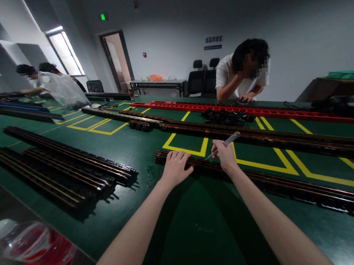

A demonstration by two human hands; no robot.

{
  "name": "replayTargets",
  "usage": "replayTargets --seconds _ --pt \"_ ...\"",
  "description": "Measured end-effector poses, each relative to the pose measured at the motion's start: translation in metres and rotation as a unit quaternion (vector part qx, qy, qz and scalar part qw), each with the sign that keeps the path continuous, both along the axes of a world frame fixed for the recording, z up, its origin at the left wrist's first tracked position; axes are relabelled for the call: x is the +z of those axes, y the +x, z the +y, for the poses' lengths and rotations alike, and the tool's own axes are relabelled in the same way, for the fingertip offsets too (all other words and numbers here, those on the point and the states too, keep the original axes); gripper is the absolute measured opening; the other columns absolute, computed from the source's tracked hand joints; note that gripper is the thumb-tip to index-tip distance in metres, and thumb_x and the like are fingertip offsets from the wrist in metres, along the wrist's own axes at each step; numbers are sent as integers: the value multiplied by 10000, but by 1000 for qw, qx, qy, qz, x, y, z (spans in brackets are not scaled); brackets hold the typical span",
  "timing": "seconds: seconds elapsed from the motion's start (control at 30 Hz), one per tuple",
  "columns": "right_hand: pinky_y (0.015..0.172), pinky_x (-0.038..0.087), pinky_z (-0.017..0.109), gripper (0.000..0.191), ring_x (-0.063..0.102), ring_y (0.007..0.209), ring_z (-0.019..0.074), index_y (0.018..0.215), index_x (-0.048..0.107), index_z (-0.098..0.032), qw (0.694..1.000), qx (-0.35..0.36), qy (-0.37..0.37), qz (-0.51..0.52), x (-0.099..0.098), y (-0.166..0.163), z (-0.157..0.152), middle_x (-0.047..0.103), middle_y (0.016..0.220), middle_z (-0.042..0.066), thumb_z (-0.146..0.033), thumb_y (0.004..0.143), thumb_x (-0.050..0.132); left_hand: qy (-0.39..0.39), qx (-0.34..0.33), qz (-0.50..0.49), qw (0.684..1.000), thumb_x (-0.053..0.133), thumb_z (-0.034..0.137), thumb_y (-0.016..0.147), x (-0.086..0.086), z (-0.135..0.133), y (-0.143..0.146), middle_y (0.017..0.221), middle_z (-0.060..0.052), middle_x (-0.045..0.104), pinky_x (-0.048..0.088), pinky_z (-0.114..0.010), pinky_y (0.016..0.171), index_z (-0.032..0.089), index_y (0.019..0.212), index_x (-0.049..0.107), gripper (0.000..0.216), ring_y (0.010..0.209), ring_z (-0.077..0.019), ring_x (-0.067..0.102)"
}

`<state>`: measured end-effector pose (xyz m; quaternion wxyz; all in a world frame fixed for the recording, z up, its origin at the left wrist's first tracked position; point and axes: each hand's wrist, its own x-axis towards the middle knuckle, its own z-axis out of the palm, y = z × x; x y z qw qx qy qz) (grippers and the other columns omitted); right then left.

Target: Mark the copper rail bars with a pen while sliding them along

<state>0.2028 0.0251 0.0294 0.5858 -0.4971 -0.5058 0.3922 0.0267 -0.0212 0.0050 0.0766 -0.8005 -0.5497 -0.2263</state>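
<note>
My left hand (176,168) lies over the near end of a long dark rail (303,188) with copper-coloured strips. Its fingers bend across the far edge, and the thumb is on the near side. Closed around a screwdriver (232,138) is my right hand (225,155). The screwdriver has a translucent handle pointing up and right, while its thin shaft slants down left to the rail, just right of my left hand. Whether the tip touches a particular part is too small to tell.
Several similar rails (71,162) lie at left on the green table (205,232). Beyond my hands run another long rail (281,137), dark small parts (226,117) and a red ladder-like strip (290,112). Another person (243,72) leans opposite. A bottle (29,243) stands lower left.
</note>
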Motion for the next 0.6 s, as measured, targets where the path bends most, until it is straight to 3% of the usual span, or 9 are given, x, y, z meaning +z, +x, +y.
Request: replayTargets --seconds 0.6 --pt "382 365 211 292 435 342 91 449 487 -198 1000 6 6 2 -3 1 2 454 365 -32 -346 697 529 0 -1 -3 1000 531 328 819 -1 1 0 1129 -71 622 331 -409 995 196 1080 588 298 1070 -244 515"
